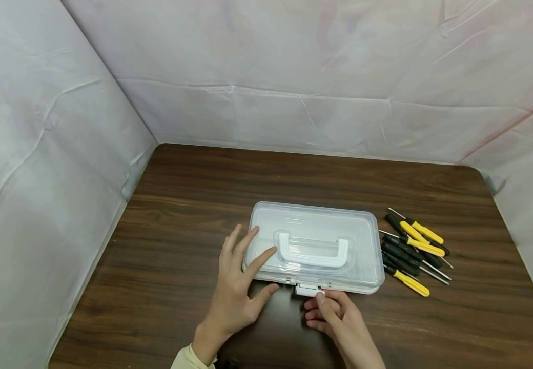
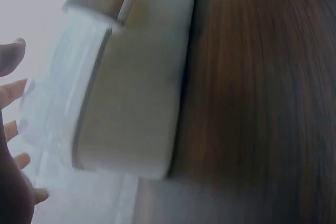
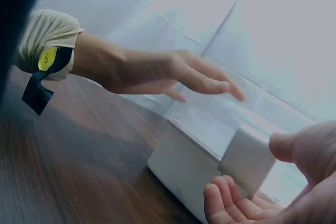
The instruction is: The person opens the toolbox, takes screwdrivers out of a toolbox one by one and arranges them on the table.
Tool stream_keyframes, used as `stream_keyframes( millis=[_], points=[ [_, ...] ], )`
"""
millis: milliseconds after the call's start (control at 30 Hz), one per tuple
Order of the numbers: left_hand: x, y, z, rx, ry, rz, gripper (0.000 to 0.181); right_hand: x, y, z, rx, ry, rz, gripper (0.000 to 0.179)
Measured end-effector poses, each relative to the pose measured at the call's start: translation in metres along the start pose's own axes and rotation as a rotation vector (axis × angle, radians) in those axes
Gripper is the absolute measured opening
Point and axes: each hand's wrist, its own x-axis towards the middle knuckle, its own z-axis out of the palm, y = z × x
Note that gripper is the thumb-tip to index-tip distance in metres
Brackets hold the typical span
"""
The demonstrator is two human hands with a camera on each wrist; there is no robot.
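Note:
A toolbox (image 1: 312,220) with a clear lid and a white carry handle (image 1: 313,256) sits on the table with its lid down. On its front, a white latch (image 1: 309,290) stands out from the wall, also seen in the right wrist view as a flat tab (image 3: 248,158). My right hand (image 1: 340,318) pinches the latch's right end between thumb and fingers. Spread fingers show on my left hand (image 1: 236,289), by the box's front left corner; whether the fingertips touch the lid I cannot tell. The left wrist view shows the box's pale front wall (image 2: 131,103), blurred.
Right of the toolbox lies a loose pile of screwdrivers (image 1: 402,256) with black and yellow handles, some crossing others. The brown wood table (image 1: 179,215) is bounded by pale cloth walls (image 1: 266,118) at the back and sides.

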Motion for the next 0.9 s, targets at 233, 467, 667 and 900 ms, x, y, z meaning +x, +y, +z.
stream_keyframes(
  millis=[233,467,667,900],
  points=[
    [0.006,0.019,0.011,0.18,-0.023,0.118,0.057,-0.002,-0.006,0.007,-0.02,0.049,0.057,0.061],
    [0.003,0.023,0.025,0.236,-0.039,0.105,0.065,0.0,-0.008,0.009,-0.01,0.027,0.067,0.065],
    [0.003,0.022,0.03,0.239,0.001,0.101,0.052,0.003,-0.011,0.009,-0.042,0.007,0.053,0.066],
    [0.004,0.022,0.031,0.25,0.02,0.106,0.047,0.004,-0.008,0.008,-0.08,0.02,0.026,0.06]
  ],
)
